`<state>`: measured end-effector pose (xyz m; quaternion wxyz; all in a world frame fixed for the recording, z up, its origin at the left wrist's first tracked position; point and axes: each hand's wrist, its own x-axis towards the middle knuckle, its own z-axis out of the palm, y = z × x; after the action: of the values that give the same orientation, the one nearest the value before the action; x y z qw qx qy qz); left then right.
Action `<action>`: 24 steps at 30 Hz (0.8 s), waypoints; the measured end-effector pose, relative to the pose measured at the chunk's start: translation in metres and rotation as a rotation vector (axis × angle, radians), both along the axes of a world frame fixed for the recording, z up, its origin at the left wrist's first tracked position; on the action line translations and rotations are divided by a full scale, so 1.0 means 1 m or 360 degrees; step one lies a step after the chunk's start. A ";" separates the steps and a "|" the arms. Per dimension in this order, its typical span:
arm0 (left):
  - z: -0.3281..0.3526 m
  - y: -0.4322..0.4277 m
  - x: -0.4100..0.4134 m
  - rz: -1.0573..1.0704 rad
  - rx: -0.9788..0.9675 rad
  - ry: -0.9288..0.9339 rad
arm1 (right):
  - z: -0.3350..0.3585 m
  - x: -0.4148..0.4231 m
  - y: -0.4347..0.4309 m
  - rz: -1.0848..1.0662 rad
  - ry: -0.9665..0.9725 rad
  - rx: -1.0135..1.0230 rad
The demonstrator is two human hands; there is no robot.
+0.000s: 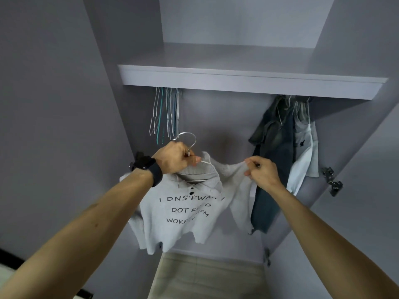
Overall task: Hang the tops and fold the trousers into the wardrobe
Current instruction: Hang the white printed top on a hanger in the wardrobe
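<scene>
My left hand (174, 157) is curled round the neck of a wire hanger (188, 136), just above the collar of the grey top (183, 214). The hook rises above my knuckles and curls over towards the left. My right hand (262, 172) pinches the top's shoulder cloth between thumb and fingers and holds it out to the right, so that side is stretched nearly level while the sleeve below it hangs loose.

The top hangs in the air in front of the open wardrobe, below the shelf (237, 83) and between the two groups on the rail. Its long axis runs up and down, collar at the top, ragged hem at the bottom. Its front faces me, with dark buttons and lines of black print that folds partly hide.

A bunch of bare hangers (166, 113) hangs up to the left under the shelf. To the right hang dark denim clothes (272, 160) and, beside them, pale tops (304, 156). The wardrobe walls are plain grey, and a metal hinge (332, 180) sits on the right door. Pale tiled floor (207, 275) shows below. A dark watch (149, 167) is on my left wrist.
</scene>
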<state>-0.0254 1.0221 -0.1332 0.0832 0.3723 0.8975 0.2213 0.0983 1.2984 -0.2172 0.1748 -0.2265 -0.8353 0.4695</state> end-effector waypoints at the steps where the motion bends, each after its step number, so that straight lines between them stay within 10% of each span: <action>1: -0.002 0.001 0.002 -0.0019 -0.0030 -0.0004 | 0.001 -0.002 0.004 -0.0079 0.0027 -0.0023; 12: -0.017 0.029 0.013 0.0107 0.0027 0.0158 | 0.014 0.008 -0.068 0.0163 -0.0167 0.1084; 24: -0.023 0.048 0.031 0.0169 -0.0137 0.0350 | 0.009 -0.001 -0.074 0.0128 -0.0351 0.1400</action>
<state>0.0054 1.0705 -0.1561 -0.0116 0.3422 0.9284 0.1444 0.0977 1.2241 -0.2082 0.1460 -0.1467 -0.9771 0.0496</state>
